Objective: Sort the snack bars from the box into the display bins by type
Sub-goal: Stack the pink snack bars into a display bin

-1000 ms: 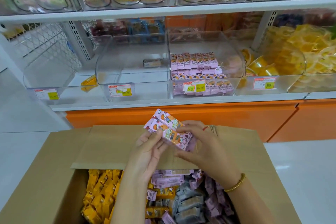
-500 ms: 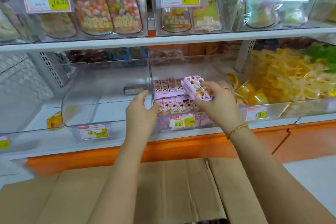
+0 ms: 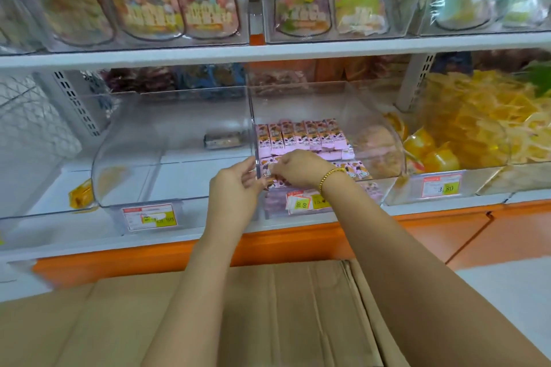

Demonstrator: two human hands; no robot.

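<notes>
Pink snack bars (image 3: 301,135) lie in neat rows inside the middle clear display bin (image 3: 375,128). My right hand (image 3: 298,167) reaches into this bin from the front, its fingers curled over a small bunch of pink bars low at the front row. My left hand (image 3: 235,185) is beside it at the bin's left wall, fingers relaxed, fingertips touching the same bars. The cardboard box (image 3: 283,313) shows only its flap below my arms; its contents are out of sight.
The clear bin to the left (image 3: 167,119) holds a single grey bar (image 3: 222,140). A yellow bar (image 3: 80,194) lies in the far-left bin. Yellow and orange sweets (image 3: 477,128) fill the right bin. The upper shelf (image 3: 268,52) carries candy bags close overhead.
My right hand has dropped from above the bin's rim down into the front row with the pink bars. My left hand has moved right to meet it. The view has moved closer to the shelf.
</notes>
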